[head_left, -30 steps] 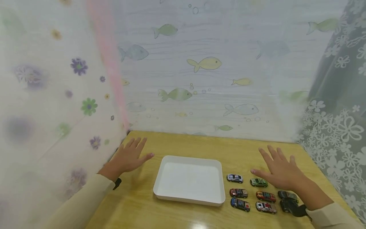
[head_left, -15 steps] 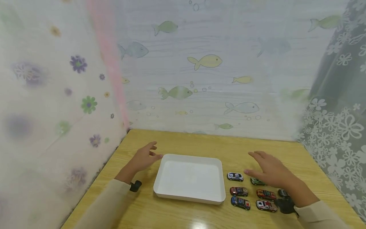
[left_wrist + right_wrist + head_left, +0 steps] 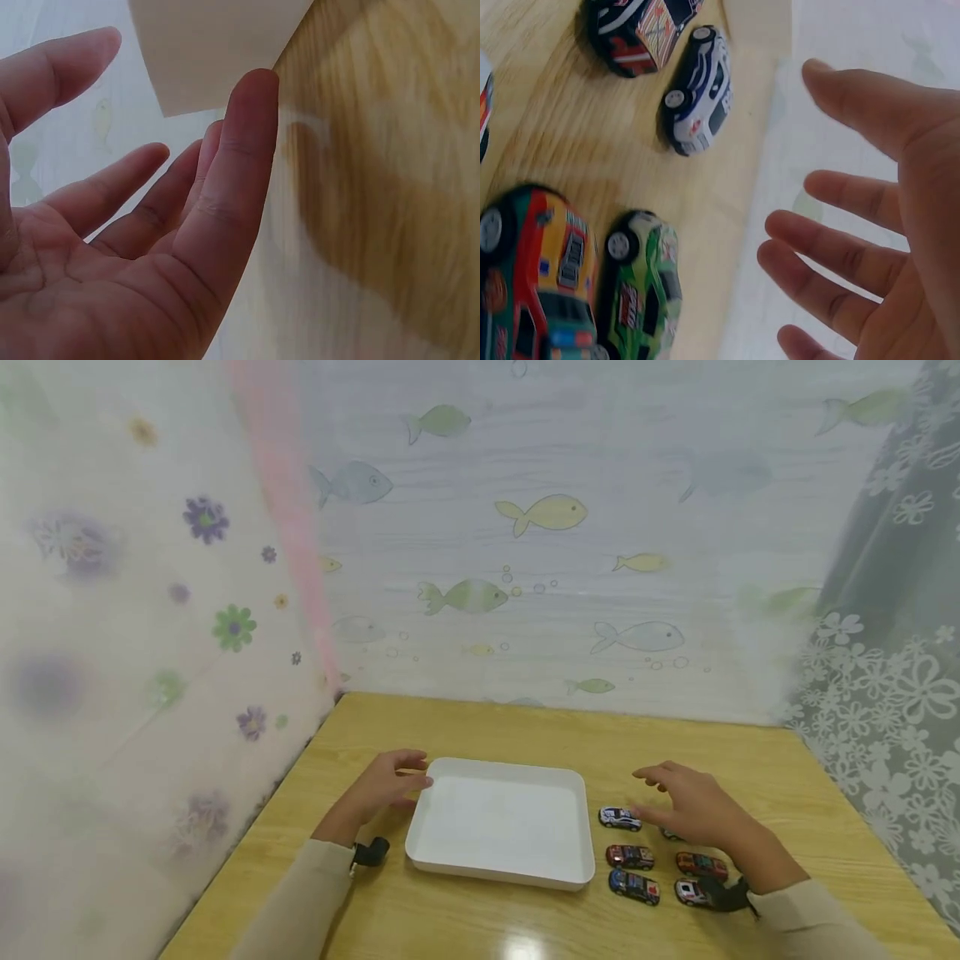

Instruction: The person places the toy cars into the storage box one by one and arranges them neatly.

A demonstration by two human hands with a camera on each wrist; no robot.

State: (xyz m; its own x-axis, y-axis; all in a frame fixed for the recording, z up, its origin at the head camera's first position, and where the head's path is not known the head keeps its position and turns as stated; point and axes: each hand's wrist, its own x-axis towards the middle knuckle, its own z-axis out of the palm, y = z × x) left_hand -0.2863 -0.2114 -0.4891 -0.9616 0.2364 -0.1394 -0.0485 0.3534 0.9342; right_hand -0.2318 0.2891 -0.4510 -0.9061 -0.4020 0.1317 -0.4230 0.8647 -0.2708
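A white rectangular tray (image 3: pixel 502 818) lies on the wooden table. At its left edge is my left hand (image 3: pixel 378 789), fingers loosely bent and holding nothing. The left wrist view shows a fingertip in front of the tray's wall (image 3: pixel 217 52); I cannot tell whether they touch. Over the toy cars hovers my right hand (image 3: pixel 697 806), its relaxed fingers spread apart around nothing. Closest to its thumb is a white toy car (image 3: pixel 619 817). A green toy car (image 3: pixel 641 289) is mostly hidden beneath this hand in the head view.
Right of the tray, a red car (image 3: pixel 630 857) and a blue car (image 3: pixel 634 886) stand in one column. An orange-red car (image 3: pixel 702 865) and a white-and-red car (image 3: pixel 692 892) stand farther right. A fish-print curtain (image 3: pixel 540 568) hangs behind the table (image 3: pixel 420 927).
My left hand has come in rightward and down to the tray's left edge. My right hand has moved left and lower over the cars. Both hands' spread fingers have relaxed.
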